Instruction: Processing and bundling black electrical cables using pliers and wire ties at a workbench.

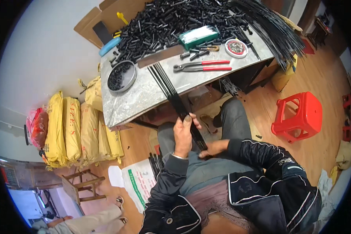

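Observation:
A bundle of thin black rods (160,77) slants from over the table's front edge down to my lap, its far ends fanned slightly apart. Around its middle the bundle looks thicker and solid black. My left hand (184,134) is wrapped round this bundle below the thick part, thumb on top. At the near end, my right hand (216,148) has its fingers closed on the rod tips, partly hidden by the sleeve. Red-handled pincers (202,66) lie on the table beyond, right of the rods' far ends.
A grey table (123,104) bears a heap of short black tubular parts (163,23), a round dish (122,76) of small black rings, a green box (199,37), a white bowl (236,48) and long black rods (277,31). A red stool (298,117) stands right; yellow sacks (72,124) stand left.

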